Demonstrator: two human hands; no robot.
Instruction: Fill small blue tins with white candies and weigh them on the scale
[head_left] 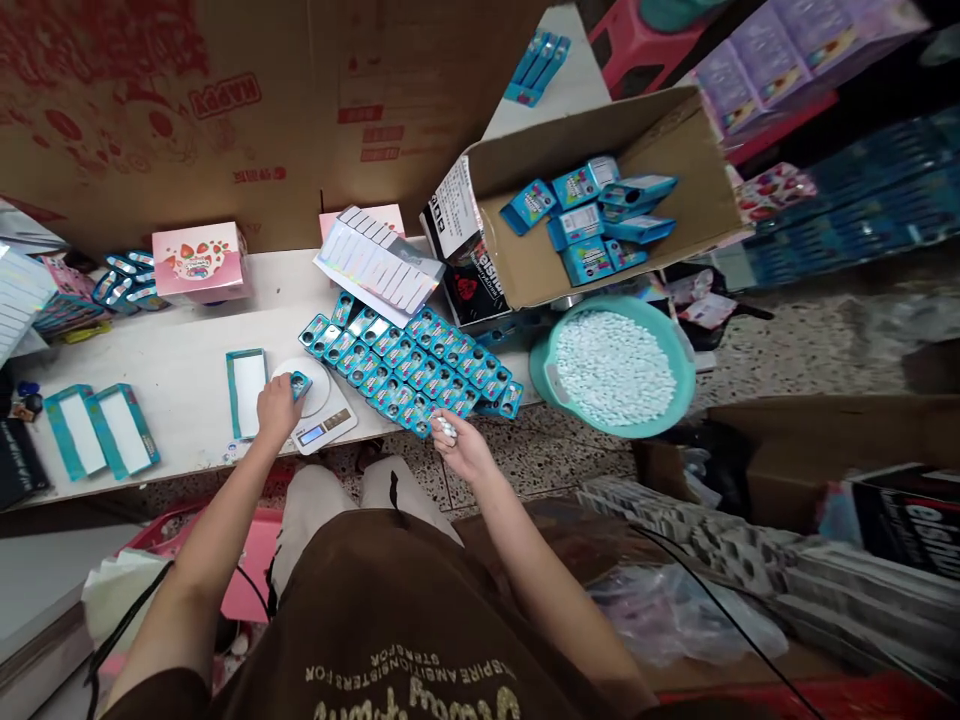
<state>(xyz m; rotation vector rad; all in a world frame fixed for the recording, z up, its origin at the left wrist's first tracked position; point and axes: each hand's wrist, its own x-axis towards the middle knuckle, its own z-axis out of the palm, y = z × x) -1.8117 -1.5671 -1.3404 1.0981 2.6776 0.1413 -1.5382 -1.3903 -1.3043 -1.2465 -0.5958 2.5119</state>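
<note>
My left hand (279, 408) holds a small blue box (300, 385) over the round plate of a white kitchen scale (325, 428), whose display is lit. In the fingers of my right hand (463, 447) are several white candies (445, 428), close to the lower edge of many blue boxes with round openings (409, 365), packed in slanting rows on the table. Left of the scale lies a blue tray with a white bottom (247, 392). A green basin (681, 345) full of white candies stands to the right.
Behind the basin, an open cardboard box (517, 270) contains blue boxes. Two blue-edged trays (126, 430) lie at the left. A pink strawberry box (200, 262) and a label stack (376, 262) sit along the table's back. A large carton (300, 120) rises behind.
</note>
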